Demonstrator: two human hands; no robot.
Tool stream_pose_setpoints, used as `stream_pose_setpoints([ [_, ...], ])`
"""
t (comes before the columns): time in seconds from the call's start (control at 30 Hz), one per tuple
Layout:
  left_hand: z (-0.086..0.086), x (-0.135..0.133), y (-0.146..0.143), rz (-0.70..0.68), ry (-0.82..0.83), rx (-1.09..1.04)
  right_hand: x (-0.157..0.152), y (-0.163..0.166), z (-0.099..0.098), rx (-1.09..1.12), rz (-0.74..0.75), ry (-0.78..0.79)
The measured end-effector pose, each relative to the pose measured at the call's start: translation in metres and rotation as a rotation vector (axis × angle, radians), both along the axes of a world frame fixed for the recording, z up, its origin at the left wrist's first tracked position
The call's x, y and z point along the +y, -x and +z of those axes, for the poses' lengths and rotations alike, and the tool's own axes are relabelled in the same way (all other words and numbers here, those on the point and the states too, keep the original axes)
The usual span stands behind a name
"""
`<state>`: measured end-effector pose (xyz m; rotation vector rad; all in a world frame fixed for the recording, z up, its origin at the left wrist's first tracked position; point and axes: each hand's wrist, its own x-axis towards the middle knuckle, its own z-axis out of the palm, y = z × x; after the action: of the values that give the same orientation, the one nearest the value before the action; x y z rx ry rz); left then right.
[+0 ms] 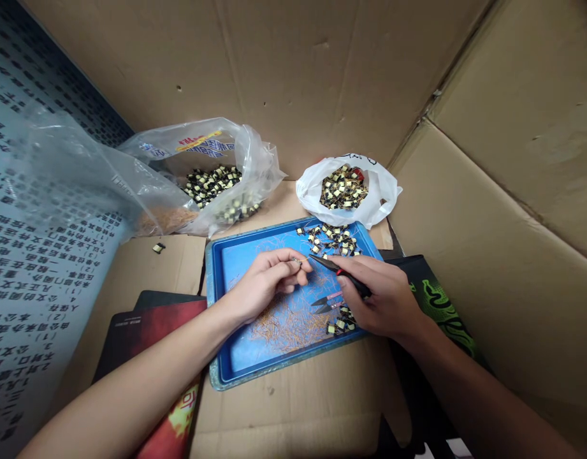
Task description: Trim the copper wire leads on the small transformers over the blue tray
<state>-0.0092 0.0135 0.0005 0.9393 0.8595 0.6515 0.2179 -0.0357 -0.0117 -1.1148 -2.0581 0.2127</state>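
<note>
My left hand (pixel 269 280) pinches a small coil-like component (pixel 297 261) between thumb and fingertips above a blue tray (pixel 226 255). Gripped in my right hand (pixel 384 296), a pair of black cutters with a red handle (pixel 338 271) points its tip at that component. Several small black-and-cream components (pixel 334 237) lie at the tray's far edge, a few more (pixel 340 322) near my right hand. Thin wire clippings (pixel 286 328) litter the tray floor. A second pair of snips (pixel 326 301) lies on the tray.
A clear plastic bag (pixel 221 185) of components sits behind the tray on the left, a white bag (pixel 345 188) of them on the right. Cardboard walls surround the work area. Mouse pads (pixel 144 325) lie under the tray. One loose component (pixel 158 247) rests on the cardboard.
</note>
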Motion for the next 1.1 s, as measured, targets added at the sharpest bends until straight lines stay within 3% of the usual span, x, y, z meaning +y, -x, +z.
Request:
stream_pose_setpoints([
  [0.17,0.002,-0.002,0.0,-0.002,0.001,-0.018,0.001,-0.004,-0.002,-0.061,0.002,-0.011],
  [0.33,0.002,-0.003,0.0,0.042,0.006,-0.044,0.009,-0.02,0.001,-0.133,-0.263,-0.058],
  [0.53,0.001,0.0,0.0,0.037,-0.011,-0.011,0.005,-0.012,0.012,-0.017,-0.017,0.158],
  [0.87,0.003,0.0,-0.002,0.0,-0.041,-0.005,-0.004,0.002,0.007,0.052,-0.011,0.089],
  [0.97,0.003,0.0,-0.002,0.025,-0.062,-0.031,-0.001,-0.003,0.004,-0.011,-0.084,0.084],
  [1.1,0.001,0.0,0.002,0.088,-0.09,-0.052,0.009,-0.015,0.004,-0.078,-0.309,0.078],
])
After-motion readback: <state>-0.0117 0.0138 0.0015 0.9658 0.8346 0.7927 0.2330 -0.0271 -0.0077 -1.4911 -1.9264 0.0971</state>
